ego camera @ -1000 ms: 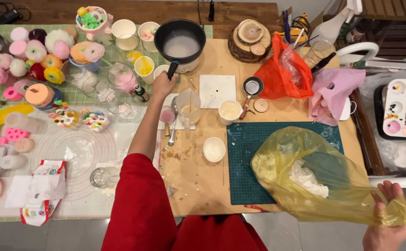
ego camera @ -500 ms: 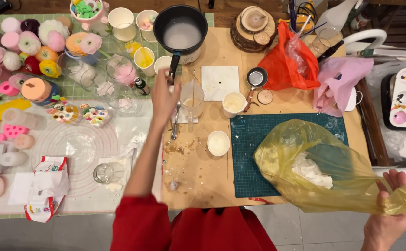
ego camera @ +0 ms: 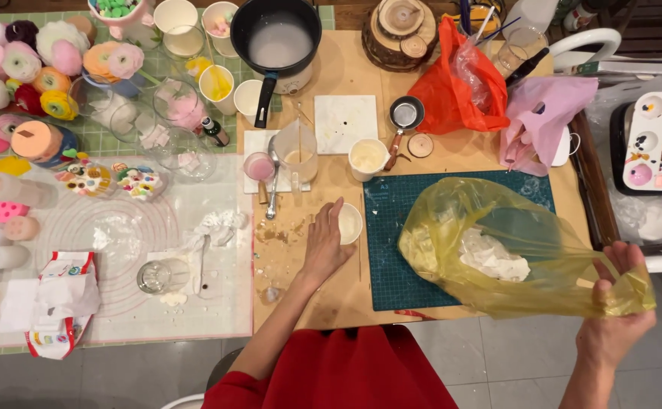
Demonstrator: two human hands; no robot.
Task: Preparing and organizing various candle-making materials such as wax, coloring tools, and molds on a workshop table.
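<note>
The left hand lies flat on the wooden tabletop near the middle of the view, fingers stretched toward one o'clock, their tips touching the rim of a small white cup. The fingers rest against the cup's side without closing round it, so the grip is loose.

The right hand sits at about four o'clock from the left one, out past the table's edge. It is clenched on the gathered mouth of a yellow plastic bag, which stretches from the fist toward ten o'clock and sags over the dark green cutting mat. White crumpled material shows through the bag's thin wall.

At twelve o'clock from the cup stand a clear measuring jug, a small pink-filled cup and a metal spoon. Beyond them, at the far edge, is a black pot with pale contents, its handle pointing toward the person. A white cup of cream-coloured liquid stands at one o'clock, just beside a white tile and a small metal ladle. An orange plastic bag and a pink one lie at two o'clock. At ten o'clock, coloured flower-shaped candles crowd a green mat, and a clear silicone mat lies at nine o'clock, bearing a small glass.
</note>
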